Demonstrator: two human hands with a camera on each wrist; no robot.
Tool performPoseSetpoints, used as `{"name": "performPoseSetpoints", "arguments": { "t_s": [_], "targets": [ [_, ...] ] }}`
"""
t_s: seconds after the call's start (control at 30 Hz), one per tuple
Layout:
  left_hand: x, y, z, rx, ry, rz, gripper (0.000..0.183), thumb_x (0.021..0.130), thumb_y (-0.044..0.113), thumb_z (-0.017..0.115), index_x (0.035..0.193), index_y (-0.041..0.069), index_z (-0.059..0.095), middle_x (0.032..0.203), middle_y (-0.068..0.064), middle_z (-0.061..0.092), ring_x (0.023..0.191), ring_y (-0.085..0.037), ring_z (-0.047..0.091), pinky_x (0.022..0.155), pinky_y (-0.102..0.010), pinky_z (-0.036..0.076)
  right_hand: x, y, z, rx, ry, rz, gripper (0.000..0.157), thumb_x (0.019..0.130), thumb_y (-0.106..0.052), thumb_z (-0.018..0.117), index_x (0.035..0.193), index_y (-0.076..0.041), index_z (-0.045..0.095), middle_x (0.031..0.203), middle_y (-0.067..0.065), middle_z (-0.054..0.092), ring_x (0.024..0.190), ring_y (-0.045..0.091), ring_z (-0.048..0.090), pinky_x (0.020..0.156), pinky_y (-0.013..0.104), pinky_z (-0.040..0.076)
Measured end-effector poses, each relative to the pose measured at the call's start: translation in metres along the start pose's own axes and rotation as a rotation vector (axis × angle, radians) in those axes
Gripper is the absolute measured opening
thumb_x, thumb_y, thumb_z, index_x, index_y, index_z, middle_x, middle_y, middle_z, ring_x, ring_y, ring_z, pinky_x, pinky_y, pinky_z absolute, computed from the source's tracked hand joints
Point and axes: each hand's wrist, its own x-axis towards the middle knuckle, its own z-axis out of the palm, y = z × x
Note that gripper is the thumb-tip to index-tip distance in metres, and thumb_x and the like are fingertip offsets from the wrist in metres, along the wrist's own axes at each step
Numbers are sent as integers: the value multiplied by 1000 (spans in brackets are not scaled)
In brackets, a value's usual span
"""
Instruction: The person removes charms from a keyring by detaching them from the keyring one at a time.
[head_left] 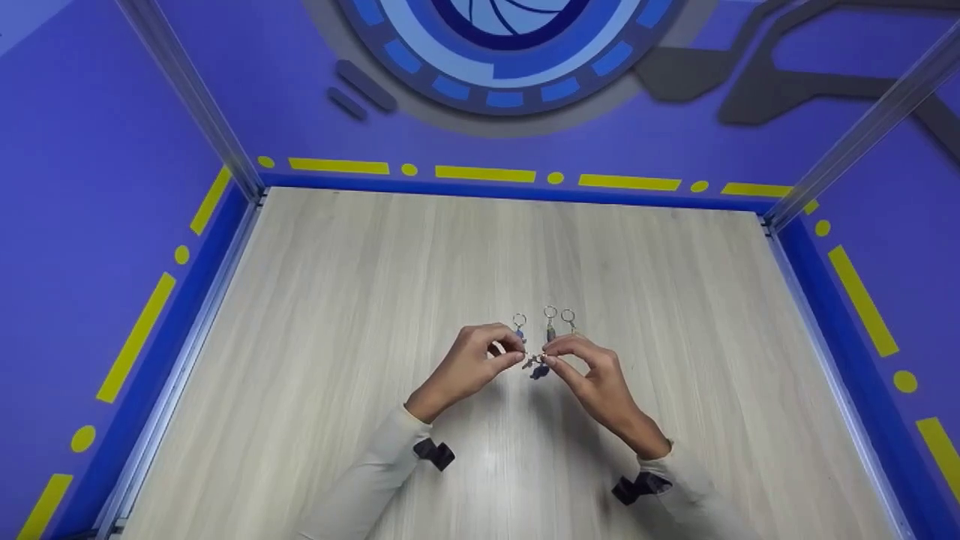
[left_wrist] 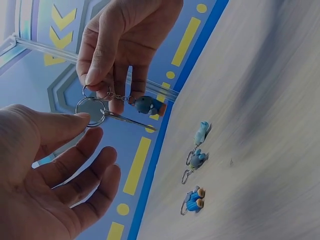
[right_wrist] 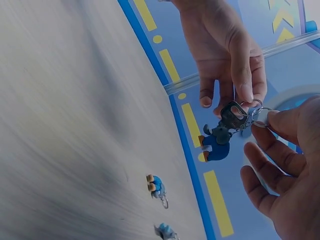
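My left hand (head_left: 474, 358) pinches a metal key ring (left_wrist: 77, 111) between thumb and forefinger, its other fingers spread loosely. A key (right_wrist: 231, 115) hangs from the joined rings. Facing it, my right hand (head_left: 598, 381) pinches the split ring of a keychain, from which a small blue-and-grey figurine (right_wrist: 218, 144) dangles on a short chain. The two rings touch and overlap between the fingertips; whether one is threaded through the other, I cannot tell. Both hands are held above the table, close together.
Three more figurine keychains lie in a row on the wooden table (head_left: 360, 300) just beyond my hands: a left one (head_left: 519, 334), a middle one (head_left: 551, 330) and a right one (head_left: 568, 316). Blue panels (head_left: 487, 150) with yellow markings enclose the table's back and sides.
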Motion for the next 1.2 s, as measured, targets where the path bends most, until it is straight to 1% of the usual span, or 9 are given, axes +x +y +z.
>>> {"name": "performPoseSetpoints", "arguments": {
  "t_s": [0.13,0.2,0.3,0.47,0.67,0.8,1.0,1.1,1.2],
  "targets": [
    [1,1,2,17,-16,0,5,100,2,79,101,6,80,97,-1,78,91,-12,71,81,-37,62,0,0,2,-12,4,-2,24,92,15,79,103,-7,81,102,15,79,105,35,75,103,19,51],
    [1,3,3,23,-26,2,4,100,3,80,100,7,81,97,1,78,91,-11,71,82,-36,61,0,-1,2,-14,0,1,24,92,14,79,103,-7,81,104,12,80,105,34,75,103,20,52],
    [2,5,4,28,-38,7,4,99,4,81,99,8,80,96,0,77,90,-10,70,82,-37,61,0,-1,1,-11,-7,7,23,94,12,79,104,-8,81,105,8,80,104,33,75,102,20,52],
    [2,5,4,40,-39,24,4,98,6,83,96,7,80,94,-1,77,89,-11,70,82,-36,61,-1,-1,0,-4,-17,2,22,95,11,78,105,-9,81,105,8,80,104,32,75,101,20,53],
    [2,3,2,28,-8,50,4,98,6,84,95,7,82,94,0,78,88,-9,71,80,-31,62,0,0,0,-7,-15,-2,22,96,10,78,105,-10,81,105,8,80,106,31,75,103,22,53],
    [1,2,1,10,14,51,5,98,7,84,95,9,83,95,2,78,87,-8,72,80,-33,63,0,0,0,-9,-11,0,22,96,10,78,106,-10,81,105,11,80,105,32,75,103,21,52],
    [-2,-1,0,-42,45,24,7,98,5,83,96,12,83,97,-1,80,89,-10,73,82,-39,63,-1,2,0,-19,3,9,16,96,9,79,104,-4,80,105,10,81,104,32,76,103,20,53],
    [-2,-1,-3,-63,74,2,7,98,4,83,99,11,83,99,-2,81,90,-12,74,84,-39,63,-2,5,-2,-9,21,28,12,96,9,79,103,0,79,105,13,81,103,33,76,101,20,53],
    [-3,-1,-7,-58,103,-14,7,97,3,83,99,9,83,100,0,81,90,-12,73,84,-38,63,-4,8,-3,-14,33,43,12,95,9,79,103,-1,80,105,13,81,103,32,77,100,19,54]
  ]
}}
